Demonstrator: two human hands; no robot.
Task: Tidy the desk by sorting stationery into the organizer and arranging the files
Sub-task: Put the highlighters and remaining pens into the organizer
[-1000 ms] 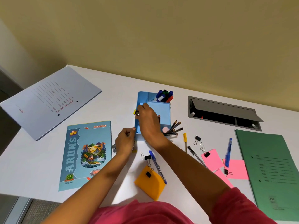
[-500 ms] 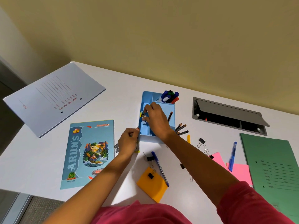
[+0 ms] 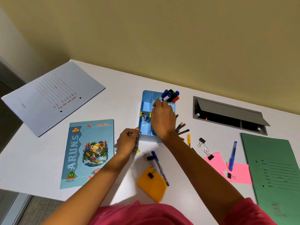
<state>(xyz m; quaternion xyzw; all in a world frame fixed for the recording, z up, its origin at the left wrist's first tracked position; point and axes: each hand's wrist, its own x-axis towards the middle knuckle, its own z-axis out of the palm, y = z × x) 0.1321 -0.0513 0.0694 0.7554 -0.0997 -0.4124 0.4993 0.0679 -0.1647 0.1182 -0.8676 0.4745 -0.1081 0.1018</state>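
Organizer: the blue organizer (image 3: 146, 127) is set near the middle of the white desk (image 3: 123, 88), with markers (image 3: 170, 95) stood in its far compartment and a small stapler (image 3: 145, 118) laid in its left slot.
Right hand: the right hand (image 3: 163, 120) is spread over the organizer's middle compartments, fingers loosely apart; nothing is seen gripped in it.
Left hand: the left hand (image 3: 127, 141) is curled at the organizer's near left corner, thumb touching the rim; whether something small is clamped in it cannot be told.
Step in hand: the stapler is judged as just placed, the tray being steadied.
Loose stationery: pencils (image 3: 182, 128), a blue pen (image 3: 159, 168), binder clips (image 3: 202, 141) and sticky notes (image 3: 215, 160) are left on the desk.
Files: a green file (image 3: 274, 172) and a white file (image 3: 53, 96) lie well apart, unarranged.
Next move: the pencils beside the tray would likely be gathered and dropped into a free compartment.
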